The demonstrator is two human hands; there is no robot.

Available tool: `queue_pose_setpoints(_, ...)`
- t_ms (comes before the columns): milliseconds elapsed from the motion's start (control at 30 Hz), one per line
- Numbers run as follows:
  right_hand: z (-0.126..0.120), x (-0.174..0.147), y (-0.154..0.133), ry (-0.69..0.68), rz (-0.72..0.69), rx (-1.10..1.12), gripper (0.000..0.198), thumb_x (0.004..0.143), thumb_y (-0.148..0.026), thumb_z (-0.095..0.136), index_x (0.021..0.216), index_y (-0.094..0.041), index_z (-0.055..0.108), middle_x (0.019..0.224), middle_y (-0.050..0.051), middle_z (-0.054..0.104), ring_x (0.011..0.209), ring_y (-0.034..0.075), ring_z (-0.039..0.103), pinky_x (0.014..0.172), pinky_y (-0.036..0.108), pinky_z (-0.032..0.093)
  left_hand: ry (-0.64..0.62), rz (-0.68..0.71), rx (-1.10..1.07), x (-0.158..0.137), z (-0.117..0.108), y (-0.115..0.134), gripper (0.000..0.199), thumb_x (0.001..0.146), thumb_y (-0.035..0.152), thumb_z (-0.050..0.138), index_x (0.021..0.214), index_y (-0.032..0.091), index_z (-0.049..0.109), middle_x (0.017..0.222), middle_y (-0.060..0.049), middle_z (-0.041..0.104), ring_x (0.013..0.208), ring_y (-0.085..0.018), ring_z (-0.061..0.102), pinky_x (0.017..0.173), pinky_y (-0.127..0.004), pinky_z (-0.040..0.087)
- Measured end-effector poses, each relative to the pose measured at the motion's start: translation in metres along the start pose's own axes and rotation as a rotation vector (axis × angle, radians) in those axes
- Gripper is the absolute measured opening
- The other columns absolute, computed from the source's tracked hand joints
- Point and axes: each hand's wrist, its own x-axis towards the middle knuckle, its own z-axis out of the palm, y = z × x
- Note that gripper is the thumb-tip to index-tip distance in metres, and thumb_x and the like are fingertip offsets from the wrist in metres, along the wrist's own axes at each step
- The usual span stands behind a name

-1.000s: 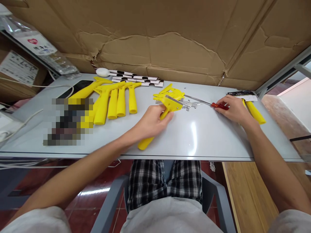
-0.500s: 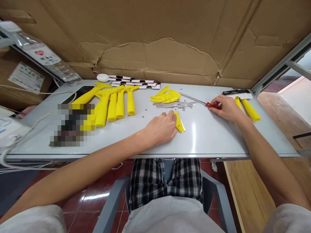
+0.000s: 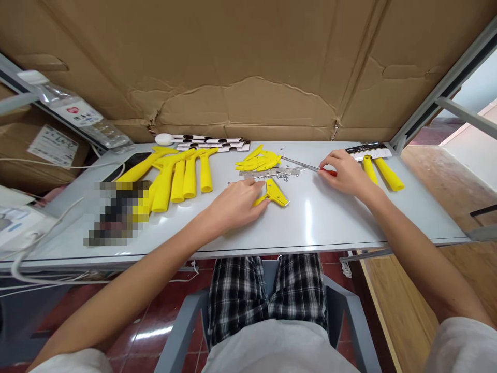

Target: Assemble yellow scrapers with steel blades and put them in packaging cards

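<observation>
My left hand [image 3: 241,203] is closed around the handle of a yellow scraper [image 3: 276,194], whose wide head points right, close above the table [image 3: 330,217]. Most of that handle is hidden by my fingers. To the right, my right hand [image 3: 341,171] grips the red handle of a screwdriver [image 3: 301,163]; its shaft points left toward the loose parts. Behind my left hand lie a heap of yellow plastic plates [image 3: 258,159], several metal blades [image 3: 264,173] and small screws [image 3: 283,177].
Several yellow scraper handles [image 3: 190,178] lie at the left, beside a dark phone [image 3: 134,159]. Folded cards [image 3: 217,144] and a white spoon [image 3: 163,139] are along the back. A packaged yellow scraper [image 3: 388,173] lies right. A plastic bottle [image 3: 83,114] leans at the left frame.
My left hand has shifted left and turned the scraper, so more of its yellow head shows. The right hand still holds the screwdriver. The whole view has shifted slightly.
</observation>
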Motion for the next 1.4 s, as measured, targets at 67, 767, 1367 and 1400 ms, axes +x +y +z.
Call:
queue_pose_setpoints(67, 0.007, 0.003, -0.023, -0.053, -0.072, 0.055, 0.037, 0.104, -0.037, 0.054, 0.117, -0.017, 0.082, 0.116, 0.015, 0.073, 0.112, 0.026, 0.061, 0.106, 0.044, 0.049, 0.026, -0.032, -0.06, -0.007, -0.002, -0.008, 0.037, 0.103, 0.048, 0.066, 0.123, 0.018, 0.077, 0.111, -0.016, 0.08, 0.102, -0.032, 0.076, 0.091, -0.038, 0.056)
queue_pose_setpoints(767, 0.048, 0.04, -0.093, -0.377, -0.149, 0.409, 0.038, 0.096, -0.022, 0.056, 0.121, -0.023, 0.085, 0.114, 0.002, 0.08, 0.09, 0.012, 0.064, 0.089, 0.028, 0.048, -0.095, 0.008, -0.106, -0.021, 0.002, -0.006, 0.033, 0.105, 0.039, 0.057, 0.117, 0.017, 0.079, 0.115, -0.017, 0.08, 0.103, -0.034, 0.077, 0.094, -0.045, 0.058)
queue_pose_setpoints(1367, 0.045, 0.037, -0.074, -0.287, -0.036, 0.424, 0.038, 0.102, -0.026, 0.054, 0.125, -0.022, 0.084, 0.126, 0.003, 0.08, 0.113, 0.017, 0.075, 0.108, 0.035, 0.058, 0.018, -0.098, -0.387, -0.024, 0.009, 0.008, 0.059, 0.106, 0.052, 0.061, 0.149, 0.013, 0.071, 0.116, -0.015, 0.084, 0.078, -0.024, 0.075, 0.08, -0.039, 0.061)
queue_pose_setpoints(1400, 0.042, 0.033, -0.074, -0.272, -0.042, 0.398, 0.04, 0.103, -0.025, 0.052, 0.127, -0.022, 0.084, 0.129, 0.004, 0.079, 0.117, 0.018, 0.075, 0.112, 0.037, 0.059, 0.031, -0.104, -0.42, -0.027, 0.01, 0.007, 0.06, 0.106, 0.054, 0.059, 0.149, 0.013, 0.072, 0.117, -0.015, 0.084, 0.076, -0.024, 0.075, 0.078, -0.039, 0.062)
